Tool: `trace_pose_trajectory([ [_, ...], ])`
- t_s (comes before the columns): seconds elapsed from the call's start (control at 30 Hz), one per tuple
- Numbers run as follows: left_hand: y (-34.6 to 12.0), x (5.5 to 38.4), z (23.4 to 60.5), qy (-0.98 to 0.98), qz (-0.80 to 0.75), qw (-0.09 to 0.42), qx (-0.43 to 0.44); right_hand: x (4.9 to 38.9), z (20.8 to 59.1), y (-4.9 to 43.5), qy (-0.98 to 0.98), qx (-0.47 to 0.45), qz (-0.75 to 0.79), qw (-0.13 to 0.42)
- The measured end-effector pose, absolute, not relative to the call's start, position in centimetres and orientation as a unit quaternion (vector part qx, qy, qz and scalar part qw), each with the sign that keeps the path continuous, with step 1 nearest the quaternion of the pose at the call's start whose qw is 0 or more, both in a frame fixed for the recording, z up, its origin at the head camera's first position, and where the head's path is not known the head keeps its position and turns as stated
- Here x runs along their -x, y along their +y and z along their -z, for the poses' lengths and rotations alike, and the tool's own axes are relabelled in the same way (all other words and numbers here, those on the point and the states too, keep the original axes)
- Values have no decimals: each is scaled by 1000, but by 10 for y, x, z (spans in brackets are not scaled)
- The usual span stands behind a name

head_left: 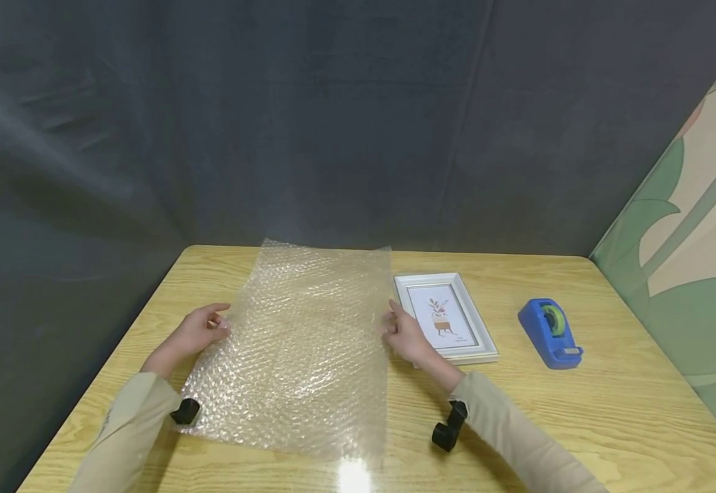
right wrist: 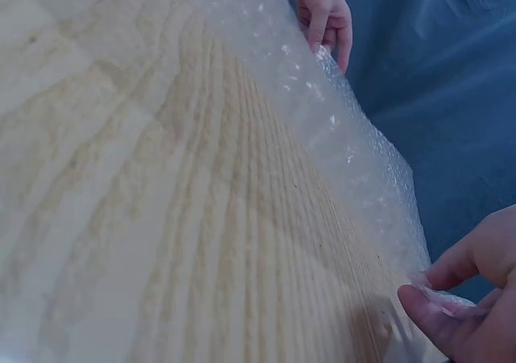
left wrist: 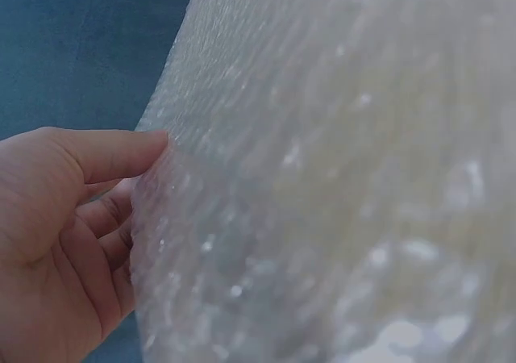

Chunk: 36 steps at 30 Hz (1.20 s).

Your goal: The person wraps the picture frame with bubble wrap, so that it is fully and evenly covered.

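Observation:
A clear sheet of bubble wrap (head_left: 309,349) spreads over the wooden table, its side edges between my two hands. My left hand (head_left: 200,329) pinches the left edge, thumb on top and the other fingers behind the sheet in the left wrist view. On the opposite edge, my right hand (head_left: 406,334) pinches the wrap between thumb and fingers, and the right wrist view shows the film bunched there. Just right of that hand lies a white picture frame (head_left: 478,329) with a potted-plant print, face up.
A blue tape dispenser (head_left: 549,335) with a green roll stands on the right part of the wooden table (head_left: 617,411). Dark curtain (head_left: 333,123) hangs behind and to the left. A flower-patterned panel (head_left: 703,274) borders the right side.

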<state>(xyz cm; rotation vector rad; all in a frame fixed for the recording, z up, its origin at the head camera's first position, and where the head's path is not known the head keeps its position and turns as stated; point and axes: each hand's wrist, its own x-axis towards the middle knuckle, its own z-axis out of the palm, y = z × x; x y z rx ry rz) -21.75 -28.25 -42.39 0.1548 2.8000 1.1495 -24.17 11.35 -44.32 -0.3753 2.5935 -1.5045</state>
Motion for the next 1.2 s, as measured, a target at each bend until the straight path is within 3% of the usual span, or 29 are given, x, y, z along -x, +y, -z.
trace_pose_trajectory([
  [0.43,-272,218,422,944,-328,17,-25,250,453,123,820,159,546,59],
  [0.63,-265,214,422,947,-319,23,11,256,462,127,795,173,577,72],
  [0.9,-268,194,420,945,-324,32,33,265,465,128,785,155,591,103],
  [1.2,-281,161,420,927,-369,58,27,270,464,127,792,138,586,101],
])
